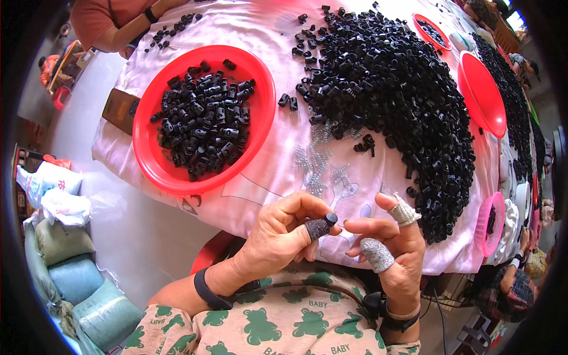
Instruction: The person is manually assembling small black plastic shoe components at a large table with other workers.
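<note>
My left hand (284,231) pinches a small black cylindrical plastic part (332,219) between thumb and forefinger; a dark knitted cover wraps the thumb. Close to its right, my right hand (393,245) has its fingers apart, with pale knitted covers on the thumb and forefinger. I see nothing in it. Just beyond both hands, several loose metal springs (316,163) lie on the pink cloth. A large pile of black plastic parts (384,89) spreads out beyond and to the right. At the left, a red bowl (264,118) holds black cord locks (204,118).
A brown phone-like object (120,111) lies by the red bowl. Along the right stand a tilted red basin (482,94) and a pink basket (480,228). Another person's arm (127,32) rests at the far left. Stuffed sacks (97,313) stand on the floor at left.
</note>
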Tool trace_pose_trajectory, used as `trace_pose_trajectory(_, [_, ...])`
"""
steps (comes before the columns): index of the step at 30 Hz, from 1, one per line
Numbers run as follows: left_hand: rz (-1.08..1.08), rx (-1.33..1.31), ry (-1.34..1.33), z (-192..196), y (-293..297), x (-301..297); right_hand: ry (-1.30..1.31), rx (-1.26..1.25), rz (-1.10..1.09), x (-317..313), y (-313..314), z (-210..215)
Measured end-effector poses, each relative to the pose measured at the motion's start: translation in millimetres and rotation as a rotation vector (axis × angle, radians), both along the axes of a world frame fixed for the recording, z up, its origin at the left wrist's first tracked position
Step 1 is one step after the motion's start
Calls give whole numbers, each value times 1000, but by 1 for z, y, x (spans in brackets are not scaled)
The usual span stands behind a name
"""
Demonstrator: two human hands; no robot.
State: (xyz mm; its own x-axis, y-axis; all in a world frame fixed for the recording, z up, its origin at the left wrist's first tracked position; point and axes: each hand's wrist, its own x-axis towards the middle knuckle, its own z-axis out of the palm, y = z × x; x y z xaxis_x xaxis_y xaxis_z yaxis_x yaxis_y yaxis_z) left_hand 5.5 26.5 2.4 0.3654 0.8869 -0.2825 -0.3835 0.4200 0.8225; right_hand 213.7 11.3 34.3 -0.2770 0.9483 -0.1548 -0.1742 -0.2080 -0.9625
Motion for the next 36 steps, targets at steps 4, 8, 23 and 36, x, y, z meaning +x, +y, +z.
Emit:
trace_pose_trajectory(4, [-27, -21, 1, -1, 0, -1, -34, 21, 7, -3, 0, -5])
trace_pose_trajectory(8, [-27, -16, 18, 3, 1, 1, -166, 153, 10, -8, -2, -12])
trace_pose_trajectory(23, [-79, -32, -62, 8, -5, 1, -532, 501, 60, -10, 3, -11])
trace_pose_trajectory(36, [-76, -67, 66, 5, -4, 4, -555, 528, 88, -9, 2, -16])
